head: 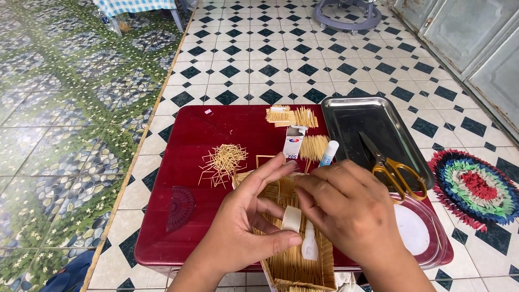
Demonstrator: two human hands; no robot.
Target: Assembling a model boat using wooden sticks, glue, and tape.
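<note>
Left fingers [281,238] pinching tape roll [292,218] above toothpick panel [294,259]; right fingers [308,203] curled, resting there; best pressing gently, evenly.

Left hand [246,227] and right hand [346,208]: both bare, no gloves, rings or watch. Forearms bare to frame edge. Short, unpainted nails.

Scissors [393,168] in steel tray [346,111] — loose toothpick pile [223,161], protractor [179,207] on red table [189,135].
</note>
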